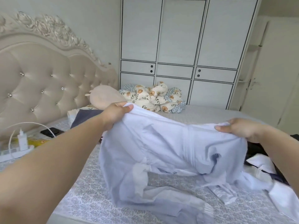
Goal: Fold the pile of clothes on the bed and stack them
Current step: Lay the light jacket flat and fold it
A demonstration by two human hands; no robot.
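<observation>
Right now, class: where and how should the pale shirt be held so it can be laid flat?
Pinch the pale shirt along its raised top edge, coming from above, as the left hand and right hand do; the rest hangs freely onto the bed.

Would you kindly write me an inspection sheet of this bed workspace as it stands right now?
Surface: bed with patterned grey cover.
Job's things: pale blue garment held up, hem trailing on bed; white clothes and dark clothes at right, unfolded.
Clutter: floral bedding, beige pillow, phone.
Grippers: left hand and right hand each grip the garment's top edge.
Cables: white charger in power strip, cord looping.
Surroundings: tufted headboard, white wardrobe.
</observation>
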